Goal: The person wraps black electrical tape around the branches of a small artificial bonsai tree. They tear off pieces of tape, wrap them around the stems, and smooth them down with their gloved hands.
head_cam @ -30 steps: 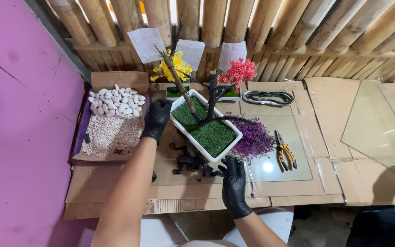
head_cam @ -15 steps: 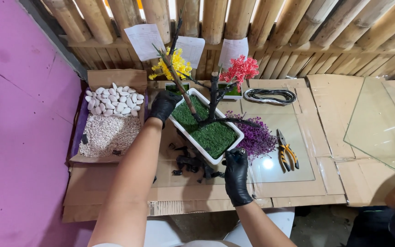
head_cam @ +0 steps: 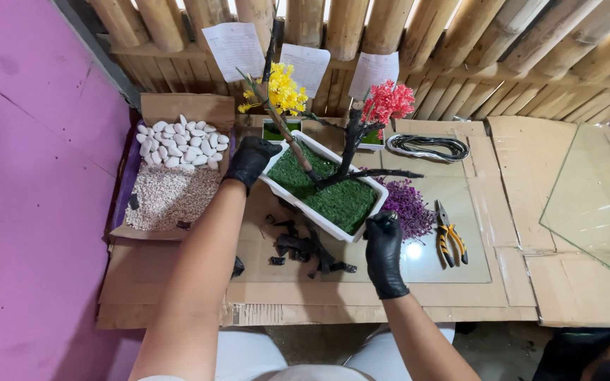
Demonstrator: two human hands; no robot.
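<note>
1. head view: a white rectangular planter (head_cam: pixel 323 192) filled with green moss sits on the cardboard-covered desk (head_cam: pixel 390 296), its long axis running diagonally from far left to near right.
2. the left hand (head_cam: pixel 250 161), in a black glove, is clamped on the planter's far-left corner; the right hand (head_cam: pixel 384 252), also gloved, grips the near-right corner. the two hands are well apart, at opposite ends of that long axis, so the planter lies directly between them.
3. the right hand is nearer to the person; the left hand reaches further out.
4. dark bare branches (head_cam: pixel 351 152) rise from the moss, and a pale stick (head_cam: pixel 280 123) leans up toward the far left.
5. black scraps (head_cam: pixel 308 248) lie on the desk just near of the planter.
6. to the left, a cardboard box (head_cam: pixel 178 109) holds white pebbles (head_cam: pixel 181 141) and fine gravel (head_cam: pixel 171 197).
7. to the right lie purple foliage (head_cam: pixel 407 204), pliers (head_cam: pixel 450 240) and a coil of wire (head_cam: pixel 428 147); yellow flowers (head_cam: pixel 284 90) and red flowers (head_cam: pixel 388 102) stand at the far side.
</note>
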